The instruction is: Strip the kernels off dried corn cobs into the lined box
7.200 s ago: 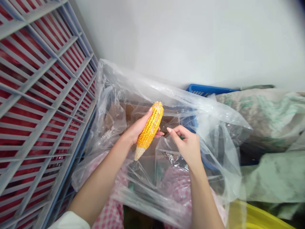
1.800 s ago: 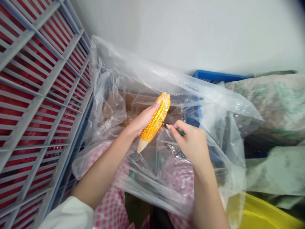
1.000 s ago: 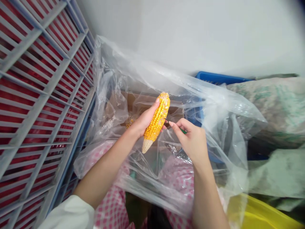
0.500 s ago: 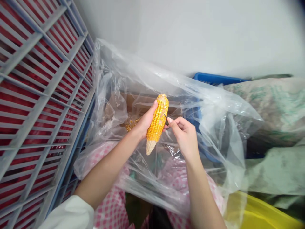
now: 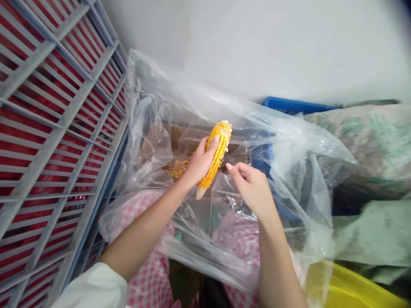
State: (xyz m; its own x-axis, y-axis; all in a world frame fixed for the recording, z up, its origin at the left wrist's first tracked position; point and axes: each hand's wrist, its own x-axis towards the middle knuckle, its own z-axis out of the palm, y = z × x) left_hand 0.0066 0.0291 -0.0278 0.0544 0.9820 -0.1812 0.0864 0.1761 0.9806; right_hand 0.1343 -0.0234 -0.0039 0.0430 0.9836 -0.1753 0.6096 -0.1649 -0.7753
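My left hand (image 5: 201, 161) is wrapped round a yellow ear of corn (image 5: 218, 147), thumb lying along the kernels. The ear tilts, its pale bare tip pointing down toward me and its other end up and to the right. Just right of the ear, my right hand (image 5: 248, 182) is closed in a pinch on a thin dark tool (image 5: 224, 161), of which only a small bit shows; its tip is near the cob's right side. Loose corn kernels (image 5: 178, 170) lie below in a clear plastic bag (image 5: 150, 149) spread open under both hands.
A grey slatted crate (image 5: 58, 128) with red contents rises at the left. On the right are a blue crate (image 5: 289, 105), a printed woven sack (image 5: 369, 145) and a yellow container (image 5: 353, 284). A white wall (image 5: 240, 47) stands behind. Pink checked cloth (image 5: 147, 273) covers my legs.
My left hand has turned the ear, so the pale patch on its right side no longer faces me. My right hand has moved slightly down and away from the ear.
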